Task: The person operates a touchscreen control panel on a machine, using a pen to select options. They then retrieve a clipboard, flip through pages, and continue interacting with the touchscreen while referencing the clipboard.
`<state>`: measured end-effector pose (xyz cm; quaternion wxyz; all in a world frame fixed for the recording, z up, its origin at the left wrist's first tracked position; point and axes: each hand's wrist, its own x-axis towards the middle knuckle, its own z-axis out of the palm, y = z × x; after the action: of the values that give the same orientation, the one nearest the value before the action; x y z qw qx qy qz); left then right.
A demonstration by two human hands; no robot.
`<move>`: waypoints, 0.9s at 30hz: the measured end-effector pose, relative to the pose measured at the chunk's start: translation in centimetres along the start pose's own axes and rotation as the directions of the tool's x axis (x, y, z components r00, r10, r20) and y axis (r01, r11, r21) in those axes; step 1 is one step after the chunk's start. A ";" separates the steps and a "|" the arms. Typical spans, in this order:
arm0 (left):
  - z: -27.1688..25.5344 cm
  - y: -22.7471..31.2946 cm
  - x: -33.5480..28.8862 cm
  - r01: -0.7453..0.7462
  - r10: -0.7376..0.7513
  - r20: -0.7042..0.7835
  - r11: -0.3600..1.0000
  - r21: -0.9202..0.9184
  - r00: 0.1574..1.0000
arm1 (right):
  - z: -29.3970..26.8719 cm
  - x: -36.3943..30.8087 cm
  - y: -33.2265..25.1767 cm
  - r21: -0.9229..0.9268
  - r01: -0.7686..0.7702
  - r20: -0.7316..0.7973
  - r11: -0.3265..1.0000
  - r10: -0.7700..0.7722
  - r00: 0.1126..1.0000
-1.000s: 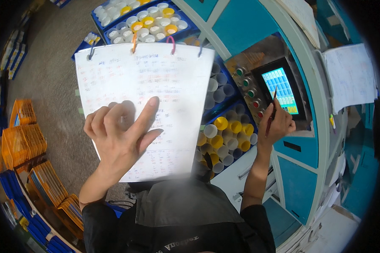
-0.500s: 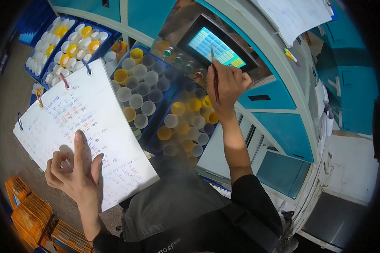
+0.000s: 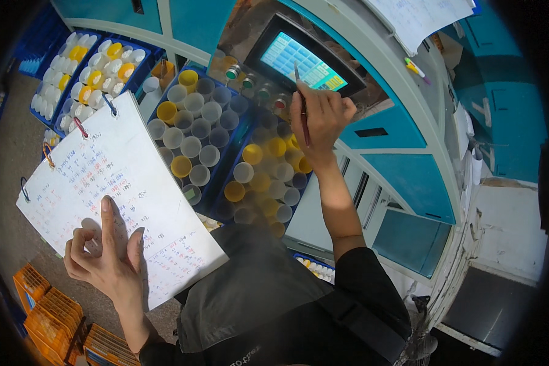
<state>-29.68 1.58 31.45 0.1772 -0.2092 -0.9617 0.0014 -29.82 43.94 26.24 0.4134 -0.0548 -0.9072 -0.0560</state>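
Observation:
A ring-bound notebook (image 3: 183, 238) with handwritten lines in blue, red and black lies slanted in front of me. On its page rests the index finger of my left hand (image 3: 107, 256), stretched out, with the thumb apart and the other fingers curled; it holds nothing. My right hand (image 3: 323, 116) grips a slim dark red pen (image 3: 304, 119) with a grey pointed tip. That tip is at a lit touchscreen (image 3: 305, 59) with blue and green fields, set in the machine panel; whether it touches the glass I cannot tell.
Beneath the panel stand blue crates (image 3: 222, 174) of white and yellow tubes. More filled crates (image 3: 94, 73) sit at the far left. Push buttons (image 3: 248, 81) line the screen's near side. Orange racks (image 3: 52, 314) are at the lower left, papers (image 3: 402, 21) at the top right.
The view has shifted slightly, so the machine and crates appear a little further left. The pen tip has moved slightly across the screen; my left finger stays on the page.

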 end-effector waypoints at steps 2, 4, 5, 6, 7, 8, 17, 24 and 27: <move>0.0 0.0 0.1 -0.004 0.004 -0.001 1.000 -0.004 1.000 | 0.2 -0.1 0.2 0.010 0.011 0.006 1.000 -0.011 1.000; -0.1 0.1 0.2 -0.003 0.003 -0.005 1.000 -0.005 1.000 | 0.3 -0.6 0.3 0.006 0.020 0.014 1.000 -0.020 1.000; -0.1 0.1 0.2 0.000 0.000 0.003 1.000 -0.016 1.000 | 0.2 -1.0 0.2 -0.004 0.025 0.021 1.000 -0.025 0.999; -0.2 0.2 0.2 0.001 -0.001 0.002 1.000 -0.022 1.000 | 0.1 -1.4 0.2 -0.013 0.030 0.028 0.999 -0.030 0.999; -0.2 0.2 0.2 -0.003 0.003 -0.017 1.000 -0.023 1.000 | 0.0 -1.8 0.2 -0.023 0.014 0.044 1.000 -0.013 0.999; -0.2 0.3 0.2 0.004 -0.004 -0.005 0.999 -0.032 1.000 | -0.1 -2.2 0.2 -0.033 -0.001 0.060 0.999 0.003 0.998; 0.1 0.2 0.3 -0.022 0.021 -0.026 0.999 -0.048 0.999 | -0.7 -2.9 0.4 -0.011 -0.029 0.052 1.000 0.029 0.998; 0.2 0.0 0.3 -0.027 0.026 -0.023 0.999 -0.037 0.999 | -0.7 -2.4 0.2 -0.033 -0.044 0.076 0.999 0.046 0.996; 0.1 0.1 0.2 -0.021 0.021 -0.019 0.999 -0.029 1.000 | -1.1 -2.5 0.4 -0.014 -0.057 0.020 0.998 0.057 0.998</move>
<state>-29.85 1.75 31.42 0.1831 -0.2219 -0.9576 -0.0127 -27.27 44.08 25.06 0.4051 -0.0840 -0.9091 -0.0496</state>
